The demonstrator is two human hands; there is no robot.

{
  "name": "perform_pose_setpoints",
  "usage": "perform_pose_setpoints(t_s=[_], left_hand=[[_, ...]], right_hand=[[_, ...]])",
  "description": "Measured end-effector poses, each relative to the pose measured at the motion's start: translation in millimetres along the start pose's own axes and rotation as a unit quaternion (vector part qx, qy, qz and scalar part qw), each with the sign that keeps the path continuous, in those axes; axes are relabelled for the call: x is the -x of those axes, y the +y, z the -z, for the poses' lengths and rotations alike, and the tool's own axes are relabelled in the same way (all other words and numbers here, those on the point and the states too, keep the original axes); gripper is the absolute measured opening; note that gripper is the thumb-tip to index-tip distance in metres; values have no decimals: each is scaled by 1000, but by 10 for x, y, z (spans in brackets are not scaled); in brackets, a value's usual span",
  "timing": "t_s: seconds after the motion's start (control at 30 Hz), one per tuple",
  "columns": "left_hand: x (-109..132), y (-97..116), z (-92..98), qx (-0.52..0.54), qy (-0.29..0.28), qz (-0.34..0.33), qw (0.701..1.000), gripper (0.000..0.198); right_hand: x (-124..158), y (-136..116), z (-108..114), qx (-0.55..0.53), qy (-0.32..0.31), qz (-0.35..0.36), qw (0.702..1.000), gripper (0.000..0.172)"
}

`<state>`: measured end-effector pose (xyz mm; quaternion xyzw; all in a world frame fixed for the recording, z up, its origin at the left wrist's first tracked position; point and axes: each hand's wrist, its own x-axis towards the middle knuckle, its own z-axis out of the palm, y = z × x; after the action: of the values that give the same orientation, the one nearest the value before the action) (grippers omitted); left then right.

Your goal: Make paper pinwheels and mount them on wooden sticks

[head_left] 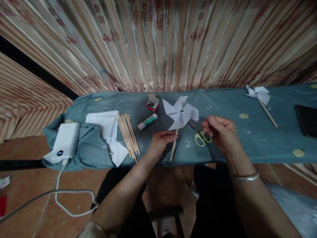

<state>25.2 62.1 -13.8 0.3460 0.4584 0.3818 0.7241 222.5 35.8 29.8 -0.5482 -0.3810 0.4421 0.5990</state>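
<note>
My left hand pinches the wooden stick of a white paper pinwheel, just under its blades. A round silvery pin head sits at the centre of the blades. To the right of the pinwheel, my right hand is raised, its fingers curled in toward the thumb; I see nothing in them. Close beside those fingers lie green-handled scissors, their blades partly behind the pinwheel. Left of the pinwheel are a glue stick and a small open red box of metal pins.
Several wooden sticks lie beside folded white paper. A white power bank with a cable rests at the left end. Another pinwheel and a dark phone are on the right. A pleated curtain hangs behind the cloth-covered table.
</note>
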Motion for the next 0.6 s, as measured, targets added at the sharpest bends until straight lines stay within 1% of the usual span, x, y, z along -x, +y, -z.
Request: perform_pose_setpoints(t_s=[0.1, 0.17, 0.33, 0.6], left_hand=[[4, 0, -9, -3, -2, 5, 1000, 29], [10, 1, -17, -10, -10, 5, 1000, 30], [21, 0, -22, -22, -34, 9, 999, 30], [16, 8, -9, -27, -19, -1, 999, 27]], right_hand=[[-65, 7, 84, -22, 51, 20, 998, 33], [-95, 53, 91, -22, 70, 29, 997, 29], [-94, 172, 8, -6, 42, 7, 999, 29], [-29, 165, -99, 18, -2, -31, 999, 34]])
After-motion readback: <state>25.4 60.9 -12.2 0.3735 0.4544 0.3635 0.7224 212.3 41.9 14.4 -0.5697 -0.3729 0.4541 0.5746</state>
